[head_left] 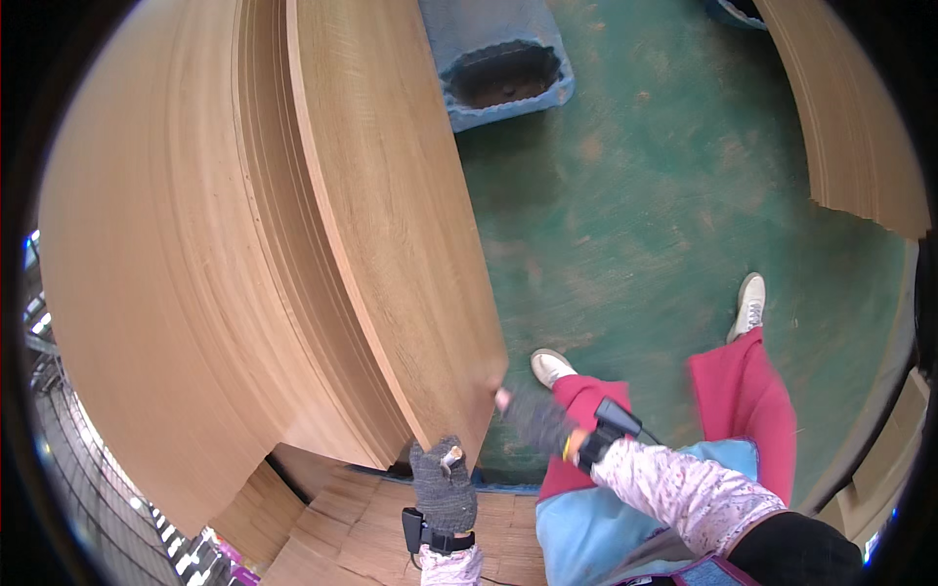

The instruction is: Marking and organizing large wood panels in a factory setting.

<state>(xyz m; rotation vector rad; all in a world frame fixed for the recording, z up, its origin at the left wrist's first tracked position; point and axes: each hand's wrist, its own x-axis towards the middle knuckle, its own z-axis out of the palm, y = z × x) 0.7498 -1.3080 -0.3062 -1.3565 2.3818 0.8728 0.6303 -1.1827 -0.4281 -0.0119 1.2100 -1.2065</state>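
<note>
A tilted wood-grain board (391, 195) leans out from a stack of similar boards (156, 244) on the left. My left hand (445, 491), in a grey knit glove, is closed on the near end of the tilted board at its lower corner. Something pale and tan shows on the glove near the fingertips; I cannot make out what it is. Beside the board's right-hand near corner is my right hand (537, 422), also gloved with bare fingertips showing. It is smeared by motion, and whether it touches the board is unclear. Both wrists wear black strapped devices.
A worn blue block with a dark opening (513, 103) stands on the green floor (625, 215) beyond the board. Another board stack (850, 117) rises at far right. Smaller wooden pieces (342, 537) lie below the boards. My feet in white shoes (553, 367) stand right of the board.
</note>
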